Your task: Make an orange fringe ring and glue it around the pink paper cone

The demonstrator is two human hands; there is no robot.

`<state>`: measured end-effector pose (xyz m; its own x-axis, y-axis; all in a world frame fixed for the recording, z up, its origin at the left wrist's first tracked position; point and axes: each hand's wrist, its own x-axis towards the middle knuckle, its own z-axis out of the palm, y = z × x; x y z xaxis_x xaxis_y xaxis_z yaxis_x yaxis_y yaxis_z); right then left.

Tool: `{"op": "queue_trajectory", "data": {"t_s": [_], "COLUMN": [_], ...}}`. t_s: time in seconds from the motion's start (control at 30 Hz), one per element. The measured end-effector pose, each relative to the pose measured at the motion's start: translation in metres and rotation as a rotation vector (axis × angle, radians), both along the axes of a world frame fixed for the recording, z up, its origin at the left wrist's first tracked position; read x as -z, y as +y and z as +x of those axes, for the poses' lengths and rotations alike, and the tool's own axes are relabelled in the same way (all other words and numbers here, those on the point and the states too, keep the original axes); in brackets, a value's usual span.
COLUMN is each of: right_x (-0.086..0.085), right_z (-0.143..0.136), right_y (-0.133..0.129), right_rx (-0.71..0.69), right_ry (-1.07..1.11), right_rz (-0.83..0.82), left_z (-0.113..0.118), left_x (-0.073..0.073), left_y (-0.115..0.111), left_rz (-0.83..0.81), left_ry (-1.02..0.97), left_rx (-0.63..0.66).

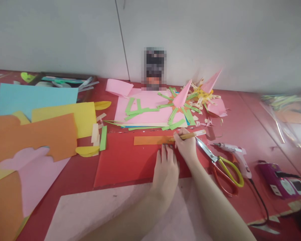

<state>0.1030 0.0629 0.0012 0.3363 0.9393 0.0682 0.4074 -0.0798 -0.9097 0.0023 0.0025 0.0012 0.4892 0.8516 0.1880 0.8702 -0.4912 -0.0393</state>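
My right hand (187, 147) grips a yellow-brown pen (191, 135) with a clear end, its tip over the right part of an orange paper strip (150, 140). The strip lies flat on a red sheet (125, 164). My left hand (166, 169) rests flat with fingers stretched, fingertips at the strip's lower edge. Just right of my right hand lie scissors (217, 159) with one yellow and one red handle. Beyond the strip, a pink paper cone (183, 95) stands amid green paper strips on pink sheets (145, 115).
A glue gun (237, 155) and a purple power socket (277, 182) with cords lie at the right. Orange (52, 137), yellow (86, 117) and blue (35, 100) paper sheets spread over the left. A dark tray (86, 95) with sticks stands behind. A wall (77, 36) bounds the table.
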Motion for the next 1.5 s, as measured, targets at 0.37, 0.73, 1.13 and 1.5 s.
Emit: {"op": "queue_trajectory", "data": {"t_s": [0.37,0.73,1.13,1.5], "right_x": [0.000,0.003,0.003,0.001], "right_z": [0.000,0.001,0.001,0.007], "right_y": [0.000,0.001,0.002,-0.002], "right_rx": [0.036,0.040,0.143,0.172], "right_ry": [-0.036,0.106,0.354,0.336], "right_rz": [0.010,0.028,0.204,0.196], "left_z": [0.000,-0.001,-0.001,-0.002], "left_x": [0.001,0.000,-0.002,-0.001], "left_y": [0.000,0.000,0.003,0.001], "left_rz": [-0.039,-0.015,-0.021,-0.031], "left_ry": [-0.057,-0.019,-0.021,-0.002], "left_rx": [0.009,0.008,0.007,-0.012]}}
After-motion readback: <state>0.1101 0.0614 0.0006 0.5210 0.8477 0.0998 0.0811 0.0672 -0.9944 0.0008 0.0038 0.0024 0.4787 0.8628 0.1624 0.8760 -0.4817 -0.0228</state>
